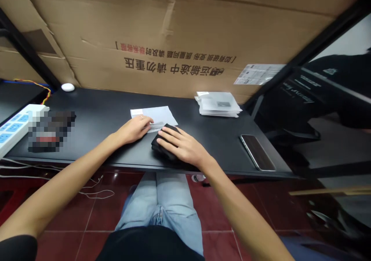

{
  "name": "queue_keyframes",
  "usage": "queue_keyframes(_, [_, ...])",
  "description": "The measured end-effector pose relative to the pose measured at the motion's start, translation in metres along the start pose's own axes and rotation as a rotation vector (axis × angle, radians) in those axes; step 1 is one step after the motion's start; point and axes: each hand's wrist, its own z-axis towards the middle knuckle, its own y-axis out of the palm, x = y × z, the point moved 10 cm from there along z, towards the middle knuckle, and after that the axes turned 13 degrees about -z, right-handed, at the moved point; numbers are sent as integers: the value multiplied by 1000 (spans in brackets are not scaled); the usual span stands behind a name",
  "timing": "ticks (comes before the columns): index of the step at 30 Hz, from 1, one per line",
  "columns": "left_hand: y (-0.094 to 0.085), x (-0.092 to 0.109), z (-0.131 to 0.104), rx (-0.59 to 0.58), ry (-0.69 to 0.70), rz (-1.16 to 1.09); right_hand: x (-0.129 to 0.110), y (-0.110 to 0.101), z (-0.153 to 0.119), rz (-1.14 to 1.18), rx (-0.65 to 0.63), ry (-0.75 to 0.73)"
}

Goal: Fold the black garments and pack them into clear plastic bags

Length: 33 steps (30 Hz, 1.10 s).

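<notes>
Across the top of a folded black cloth bundle (pixel 165 145), near the table's front edge, lies my right hand (pixel 184 145), its fingers stretched out and slightly spread. My left hand (pixel 135 128) rests at the left side of a whitish, see-through plastic bag (pixel 160 116). Its fingers are loosely bent, with the thumb apart from them, and its fingertips touch the bag. The bag lies flat just behind the black bundle, and its near corner is partly covered by the bundle and my hands.
A stack of similar plastic bags (pixel 218 103) sits at the back right, with a phone (pixel 257 152) nearer the front. On the left are a white power strip (pixel 17 127), a blurred-out item (pixel 52 131) and a small white case (pixel 67 87). A cardboard panel (pixel 174 33) closes the back.
</notes>
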Motion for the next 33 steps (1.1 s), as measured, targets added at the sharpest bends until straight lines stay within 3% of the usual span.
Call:
queue_keyframes(5, [13,22,2,-31,85,-176,-32,-4,13,-69,151,-249])
queue_keyframes(10, [5,23,1,76,50,-302,-33,10,17,-43,162,-332])
queue_keyframes(20, [-9,11,-7,293,-89,-533,4,43,16,-15,-113,-123])
queue_keyframes(25, [-7,19,-12,306,-100,-618,25,37,12,57,-94,82])
queue_keyframes(33, [-13,40,-19,276,-64,-629,27,39,15,62,-99,106])
